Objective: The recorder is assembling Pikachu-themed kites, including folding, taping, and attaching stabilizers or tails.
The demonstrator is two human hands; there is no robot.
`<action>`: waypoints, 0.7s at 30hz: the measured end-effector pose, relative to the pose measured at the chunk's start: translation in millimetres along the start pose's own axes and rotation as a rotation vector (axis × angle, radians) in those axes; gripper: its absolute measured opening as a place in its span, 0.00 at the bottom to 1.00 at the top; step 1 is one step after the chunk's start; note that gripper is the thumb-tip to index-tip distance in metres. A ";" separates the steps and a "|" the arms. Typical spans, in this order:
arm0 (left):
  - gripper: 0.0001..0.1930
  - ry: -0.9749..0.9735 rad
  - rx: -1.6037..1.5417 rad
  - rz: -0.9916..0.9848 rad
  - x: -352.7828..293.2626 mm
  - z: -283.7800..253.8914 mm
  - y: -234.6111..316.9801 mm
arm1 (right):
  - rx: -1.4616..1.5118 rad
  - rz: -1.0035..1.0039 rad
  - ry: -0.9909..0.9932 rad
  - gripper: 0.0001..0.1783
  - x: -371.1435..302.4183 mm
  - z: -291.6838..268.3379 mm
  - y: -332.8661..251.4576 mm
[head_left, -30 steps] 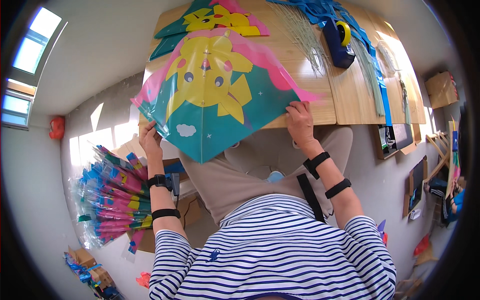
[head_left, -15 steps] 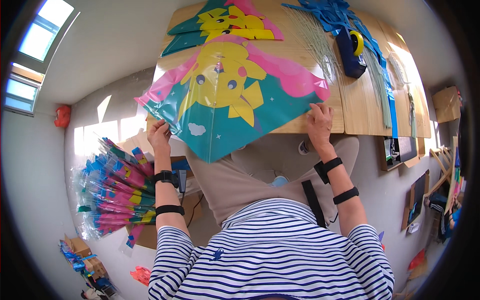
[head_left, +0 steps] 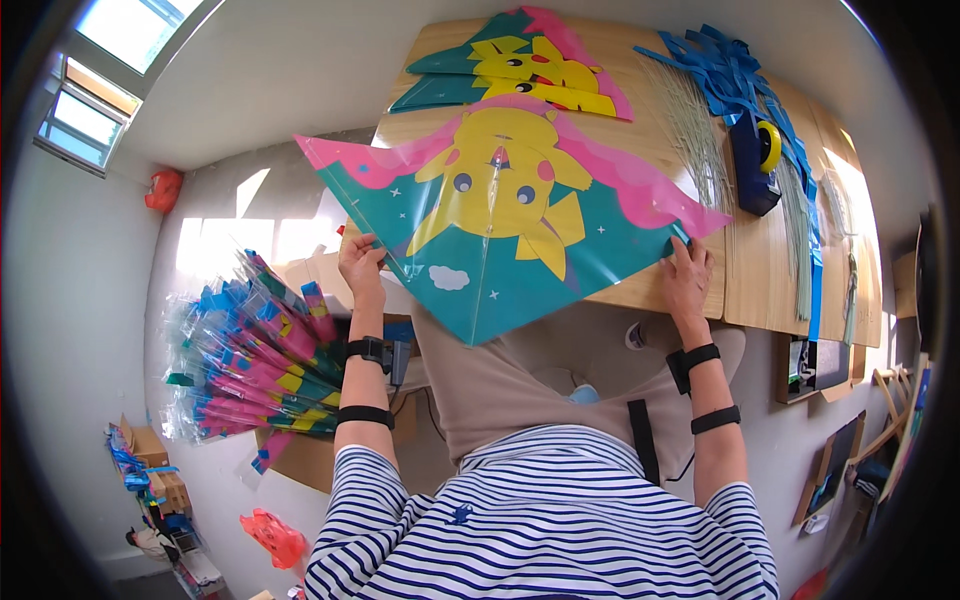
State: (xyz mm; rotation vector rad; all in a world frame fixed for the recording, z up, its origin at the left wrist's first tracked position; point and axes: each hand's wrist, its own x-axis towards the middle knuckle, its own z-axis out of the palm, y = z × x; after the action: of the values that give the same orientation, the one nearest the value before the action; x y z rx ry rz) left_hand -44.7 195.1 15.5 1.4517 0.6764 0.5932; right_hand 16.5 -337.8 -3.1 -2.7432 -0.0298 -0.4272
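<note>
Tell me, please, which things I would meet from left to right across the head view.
Bundle of colourful wrapped pieces, left hand, white cloud on the pointed green-and-pink sheet, right hand, blue tape dispenser, hanging end of the blue strip.

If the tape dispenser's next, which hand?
Right, I'd say: the right hand, at the sheet's right edge, is nearer the dispenser. The left hand is across at the left edge.

Two hands, three printed sheets, four armbands, one tape dispenser
</note>
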 end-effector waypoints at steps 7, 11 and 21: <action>0.14 0.000 -0.006 0.006 -3.5 1.4 4.0 | -0.022 -0.019 0.017 0.28 -1.0 2.1 4.3; 0.13 0.015 0.001 -0.001 -4.4 0.9 6.8 | -0.043 -0.046 0.013 0.27 -1.5 1.2 6.6; 0.14 -0.038 0.021 0.022 -1.5 -7.2 7.8 | -0.096 -0.073 0.026 0.26 -7.0 5.9 2.9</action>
State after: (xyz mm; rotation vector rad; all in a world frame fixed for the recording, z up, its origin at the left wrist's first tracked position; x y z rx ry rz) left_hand -50.6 199.3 23.3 1.4877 0.6390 0.5756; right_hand 11.7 -338.2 -11.5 -2.8377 -0.1063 -0.4964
